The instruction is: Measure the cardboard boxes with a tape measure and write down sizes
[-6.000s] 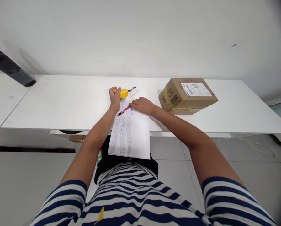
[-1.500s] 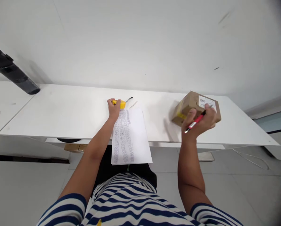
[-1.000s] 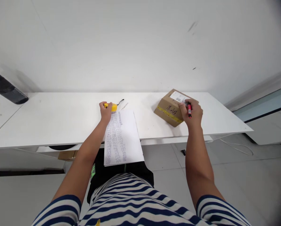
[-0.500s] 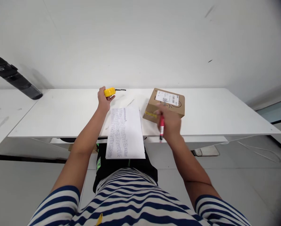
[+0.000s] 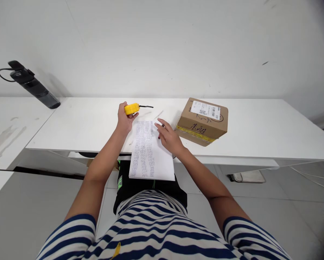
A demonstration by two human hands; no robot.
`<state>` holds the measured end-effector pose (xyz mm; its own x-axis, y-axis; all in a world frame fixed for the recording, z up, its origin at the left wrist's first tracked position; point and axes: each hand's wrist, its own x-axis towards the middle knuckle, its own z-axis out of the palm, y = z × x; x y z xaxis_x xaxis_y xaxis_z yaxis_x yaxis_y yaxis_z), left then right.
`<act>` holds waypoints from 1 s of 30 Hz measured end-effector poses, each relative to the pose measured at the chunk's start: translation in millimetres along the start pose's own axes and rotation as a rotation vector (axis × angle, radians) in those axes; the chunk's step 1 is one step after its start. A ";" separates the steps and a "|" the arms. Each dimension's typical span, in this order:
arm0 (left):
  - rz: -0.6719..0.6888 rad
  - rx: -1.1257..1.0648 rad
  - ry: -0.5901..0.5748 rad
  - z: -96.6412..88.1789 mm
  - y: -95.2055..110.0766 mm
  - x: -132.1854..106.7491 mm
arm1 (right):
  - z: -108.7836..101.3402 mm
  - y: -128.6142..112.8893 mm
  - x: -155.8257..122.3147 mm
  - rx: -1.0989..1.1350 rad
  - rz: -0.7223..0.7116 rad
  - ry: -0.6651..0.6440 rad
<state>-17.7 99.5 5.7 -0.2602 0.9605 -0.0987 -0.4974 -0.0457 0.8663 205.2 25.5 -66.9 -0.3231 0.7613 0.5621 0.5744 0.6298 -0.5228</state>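
My left hand [image 5: 123,120] is closed on a yellow tape measure [image 5: 131,108], lifted just above the white table [image 5: 83,126]; a short black tip sticks out to its right. My right hand [image 5: 169,138] rests on a printed sheet of paper [image 5: 149,159] that overhangs the table's front edge. Its fingers lie loosely bent. A pen is tucked under them and only its dark ends show. A cardboard box [image 5: 202,124] with a white shipping label and handwriting on its side stands just right of that hand.
A black bottle [image 5: 33,86] with a loop leans at the wall on the neighbouring table to the left. A thin pale stick [image 5: 158,115] lies behind the paper. Cables and a flat plate lie on the floor at right.
My right hand left the box and came back to the paper with the pen. My left hand lifted the tape measure slightly. The box now stands turned, with its label up.
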 end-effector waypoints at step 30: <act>-0.056 0.447 -1.016 138.1 -13.7 -121.8 | -120.0 -4.9 -29.9 -0.330 0.121 0.505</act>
<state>135.1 21.1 73.5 0.6541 0.7457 0.1266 -0.0909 -0.0887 0.9919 302.3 -18.8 -4.2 0.1087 0.6067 0.7875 0.8133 0.4012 -0.4214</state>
